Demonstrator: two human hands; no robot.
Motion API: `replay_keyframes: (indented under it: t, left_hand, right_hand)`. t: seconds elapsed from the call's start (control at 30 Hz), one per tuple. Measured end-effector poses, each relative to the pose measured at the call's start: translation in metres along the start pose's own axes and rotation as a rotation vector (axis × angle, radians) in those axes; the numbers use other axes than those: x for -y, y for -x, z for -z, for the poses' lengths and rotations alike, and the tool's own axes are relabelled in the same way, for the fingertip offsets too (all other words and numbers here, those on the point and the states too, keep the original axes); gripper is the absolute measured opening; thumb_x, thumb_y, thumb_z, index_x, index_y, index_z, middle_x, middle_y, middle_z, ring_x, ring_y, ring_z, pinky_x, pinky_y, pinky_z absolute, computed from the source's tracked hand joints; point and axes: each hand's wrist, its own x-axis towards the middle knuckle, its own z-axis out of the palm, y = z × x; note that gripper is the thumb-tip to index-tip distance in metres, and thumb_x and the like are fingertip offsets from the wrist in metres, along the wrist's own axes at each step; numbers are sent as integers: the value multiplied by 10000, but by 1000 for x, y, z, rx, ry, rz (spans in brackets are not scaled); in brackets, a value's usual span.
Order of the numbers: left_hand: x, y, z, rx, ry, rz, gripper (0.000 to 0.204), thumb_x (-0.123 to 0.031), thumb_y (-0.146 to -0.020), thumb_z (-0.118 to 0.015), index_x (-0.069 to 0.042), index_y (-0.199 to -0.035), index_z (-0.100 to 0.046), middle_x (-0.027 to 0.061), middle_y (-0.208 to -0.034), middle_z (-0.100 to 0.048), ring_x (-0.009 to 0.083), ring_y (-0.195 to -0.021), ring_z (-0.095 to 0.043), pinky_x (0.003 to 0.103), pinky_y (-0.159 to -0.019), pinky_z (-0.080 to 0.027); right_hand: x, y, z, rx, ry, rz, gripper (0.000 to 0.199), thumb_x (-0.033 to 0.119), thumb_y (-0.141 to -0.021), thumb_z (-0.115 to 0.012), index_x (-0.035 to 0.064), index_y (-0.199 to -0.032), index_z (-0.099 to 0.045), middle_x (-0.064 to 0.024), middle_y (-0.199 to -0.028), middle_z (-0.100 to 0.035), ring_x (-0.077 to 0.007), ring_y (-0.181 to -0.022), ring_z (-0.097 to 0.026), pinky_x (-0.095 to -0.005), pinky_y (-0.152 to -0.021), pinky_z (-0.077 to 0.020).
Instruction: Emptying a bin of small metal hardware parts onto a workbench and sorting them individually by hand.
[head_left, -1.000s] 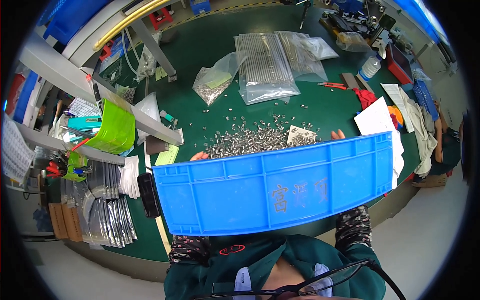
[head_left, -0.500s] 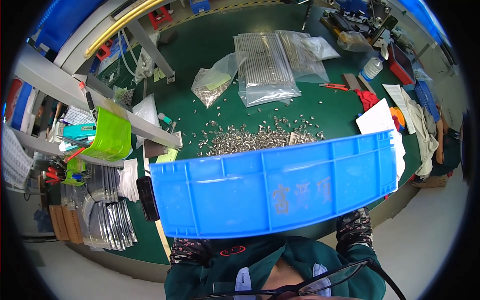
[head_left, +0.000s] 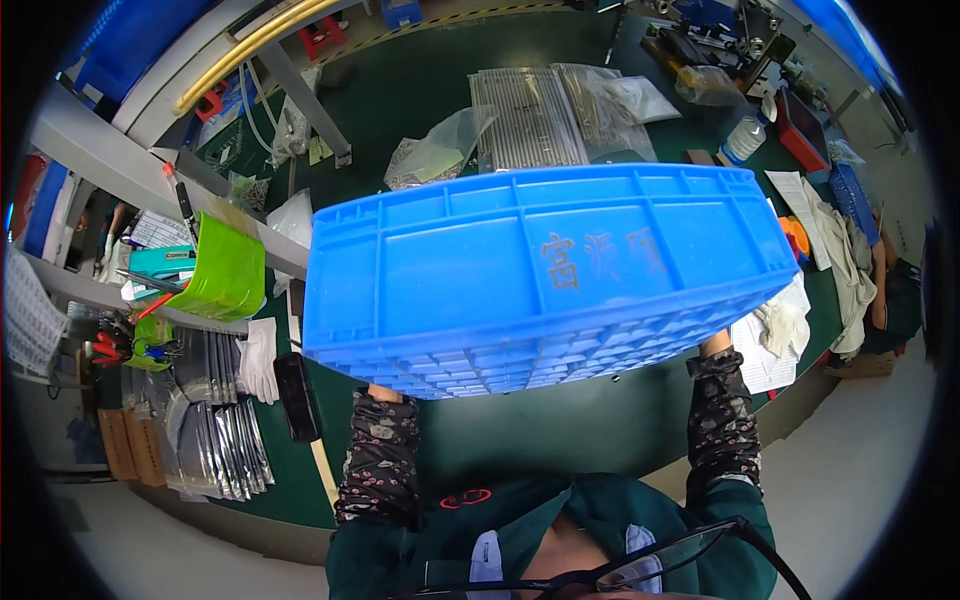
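Note:
A large blue plastic crate [head_left: 460, 270] is tilted above the table, its long side wall and ribbed underside turned toward me. It is held up at both ends. My left hand [head_left: 385, 393] grips it at the lower left, with only the wrist and a bit of the hand showing. At the lower right my right hand [head_left: 716, 343] has hold of it, fingers hidden behind the crate. Patterned sleeves cover both forearms. The crate hides the pile of small metal pieces on the table; one small piece [head_left: 615, 378] lies below its lower edge.
Bagged metal rods [head_left: 530, 120] and a bag of small parts [head_left: 425, 160] lie beyond the crate. To the left are a green pen holder [head_left: 228, 270], a black phone [head_left: 296, 397] and white gloves [head_left: 259, 360]. A clear bottle [head_left: 742, 140] and papers [head_left: 765, 365] are on the right.
The crate has moved away from me and tipped, so its underside now shows and the metal pile is covered. Both forearms have reached forward, and parts of my hands have come into view.

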Motion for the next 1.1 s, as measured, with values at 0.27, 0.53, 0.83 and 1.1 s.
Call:
replay_keyframes:
  t: [0.27, 0.53, 0.83, 1.1]
  left_hand:
    - [3, 7, -3, -46, 0, 32, 400, -316, -851, -410, -30, -1129, -426, 136, -1098, -490, 252, -992, -491, 384, -839, -427]
    - [4, -2, -10, -74, -5, 27, 398, -315, -850, -412, -29, -1126, -428, 134, -1093, -493, 252, -986, -495, 383, -834, -430]
    - [0, 7, -15, -81, -14, 37, 396, -315, -850, -415, -29, -1123, -431, 132, -1087, -497, 252, -978, -499, 381, -828, -434]
    - [-4, 2, -20, -112, -25, 71, 394, -314, -849, -417, -28, -1119, -433, 130, -1081, -500, 252, -972, -503, 380, -822, -437]
  right_hand:
    - [-1, -14, 22, -4, -12, -48, 356, 201, -833, -474, -27, -1107, -473, -126, -989, -568, -196, -787, -568, -292, -653, -481]
    - [-2, -30, 29, 10, -20, -60, 354, 197, -831, -475, -28, -1105, -474, -126, -989, -569, -196, -784, -568, -291, -649, -481]
    - [-5, -38, 45, 5, -42, -61, 351, 192, -830, -476, -29, -1103, -476, -125, -989, -569, -196, -780, -569, -291, -645, -481]
    - [11, -31, 39, 81, 14, -94, 324, 152, -825, -479, -37, -1088, -479, -119, -971, -570, -180, -783, -561, -283, -658, -479]
